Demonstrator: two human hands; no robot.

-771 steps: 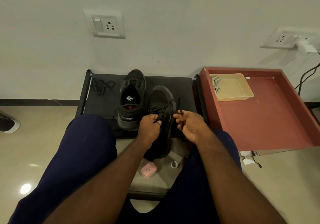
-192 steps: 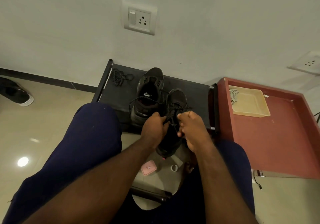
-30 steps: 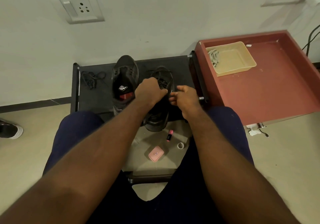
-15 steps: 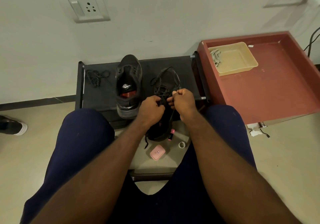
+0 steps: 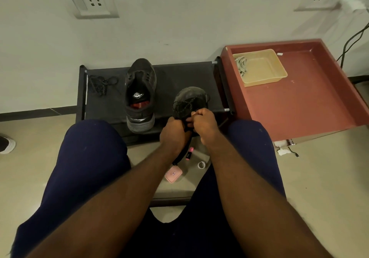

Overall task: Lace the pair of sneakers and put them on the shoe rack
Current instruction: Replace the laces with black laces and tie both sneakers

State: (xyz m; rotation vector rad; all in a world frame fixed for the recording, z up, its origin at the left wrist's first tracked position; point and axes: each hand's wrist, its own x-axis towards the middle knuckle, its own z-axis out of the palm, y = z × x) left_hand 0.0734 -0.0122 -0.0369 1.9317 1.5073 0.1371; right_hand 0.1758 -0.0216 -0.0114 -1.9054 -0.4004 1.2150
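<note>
Black sneaker held over shoe rack; its laces pinched by curled fingers of left hand and right hand.

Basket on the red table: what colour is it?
Pale beige-yellow; the basket shows best in the head view, the only one.

Grip of left hand and right hand on sneaker laces, other sneaker on rack

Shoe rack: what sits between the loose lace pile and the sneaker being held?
The second sneaker, upright on the rack, apart from the lace pile and the held sneaker. Head view.
</note>
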